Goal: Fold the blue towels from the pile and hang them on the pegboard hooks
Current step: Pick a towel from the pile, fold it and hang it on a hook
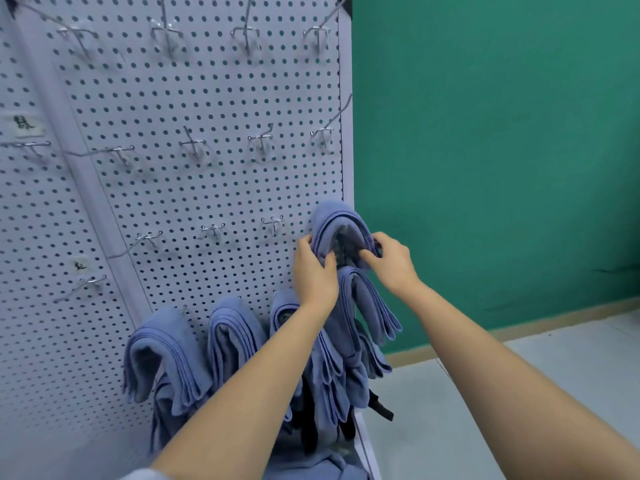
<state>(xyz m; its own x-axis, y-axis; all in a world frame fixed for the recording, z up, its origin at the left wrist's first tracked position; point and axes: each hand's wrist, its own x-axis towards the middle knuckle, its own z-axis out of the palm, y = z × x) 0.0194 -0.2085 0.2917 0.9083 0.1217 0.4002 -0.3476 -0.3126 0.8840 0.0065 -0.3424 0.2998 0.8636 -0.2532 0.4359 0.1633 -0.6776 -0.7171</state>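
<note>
Gripping folded towel (341, 221) both sides, left hand (313, 271), right hand (393, 263), draped at pegboard (194, 188) right edge; four towels hang below

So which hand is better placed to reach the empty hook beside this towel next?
Probably left: the left hand pinches the blue towel on the side nearest that empty hook; the right hand pinches its far side.

On your pegboard (214, 188) the upper label (27, 126) and the lower label (80, 265) each carry a dark handwritten mark, too blurred for you to read.
</note>
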